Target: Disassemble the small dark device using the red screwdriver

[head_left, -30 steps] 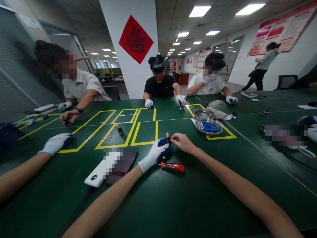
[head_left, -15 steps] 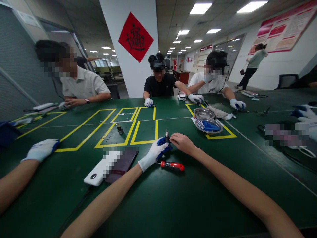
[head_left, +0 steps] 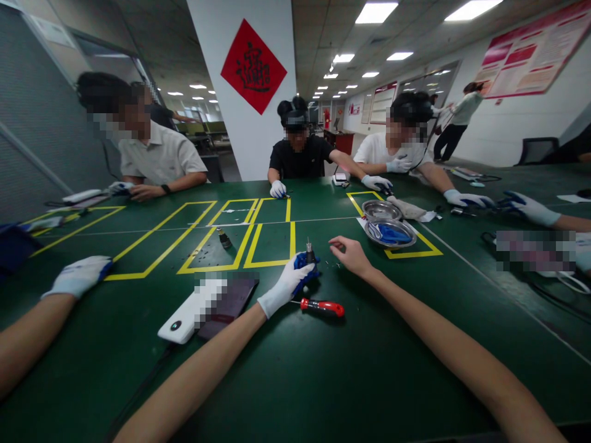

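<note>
My left hand (head_left: 293, 280), in a white glove with blue palm, is closed around a dark cylindrical part (head_left: 310, 253). The part stands upright with a thin metal tip on top; the glove hides its lower end. To its right, my bare right hand (head_left: 351, 255) hovers just apart, fingers curled and the fingertips close together. Whether anything small sits between them is too fine to see. Tiny metal pieces (head_left: 338, 265) lie on the table below the right fingertips. A red and black screwdriver (head_left: 323, 307) lies just in front of my left hand.
A white power bank (head_left: 191, 314) and a dark flat object (head_left: 228, 307) lie left of my forearm. Another dark cylindrical part (head_left: 224, 239) stands among yellow tape lines. Metal bowls (head_left: 390, 243) sit to the right. A co-worker's gloved hand (head_left: 78, 277) rests at left; other people sit opposite.
My right hand has moved off the dark part to the right, uncovering tiny metal pieces on the table. My left hand stays nearly in place, still holding the part.
</note>
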Tool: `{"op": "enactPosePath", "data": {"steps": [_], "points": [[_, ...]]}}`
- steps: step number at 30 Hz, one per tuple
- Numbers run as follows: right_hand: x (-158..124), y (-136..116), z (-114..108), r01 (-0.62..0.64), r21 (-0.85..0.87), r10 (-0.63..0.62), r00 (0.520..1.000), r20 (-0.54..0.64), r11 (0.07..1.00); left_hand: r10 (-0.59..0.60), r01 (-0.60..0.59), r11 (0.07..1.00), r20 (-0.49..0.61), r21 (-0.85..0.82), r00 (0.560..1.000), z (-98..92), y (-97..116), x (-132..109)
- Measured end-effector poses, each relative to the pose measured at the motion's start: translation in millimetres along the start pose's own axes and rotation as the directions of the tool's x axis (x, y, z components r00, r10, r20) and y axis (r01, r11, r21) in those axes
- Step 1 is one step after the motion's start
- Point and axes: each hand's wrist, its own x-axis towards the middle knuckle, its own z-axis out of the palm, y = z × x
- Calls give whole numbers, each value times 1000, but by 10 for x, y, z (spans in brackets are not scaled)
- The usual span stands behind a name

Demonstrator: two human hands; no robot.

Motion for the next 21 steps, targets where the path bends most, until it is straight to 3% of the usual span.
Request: {"op": "enactPosePath", "data": {"steps": [4,9,11,17,21], "points": [[67,283,-212,-166,-183,180,982,64,969,15,-16,1000,-13,-13,1000,-25,-50,39],[89,405,-339,-172,-305,268,913,308,937,50,-51,998,-17,-33,999,-28,-43,43],[95,397,-343,-162,-334,283,890,356,929,49,-51,998,-47,-32,998,-23,-25,34],[93,434,-383,-203,-483,348,908,231,852,32,-36,997,-56,-73,998,-37,-12,24],[75,487,-393,-172,-459,331,897,292,872,7,-7,1000,-66,0,998,-45,-11,10]]}}
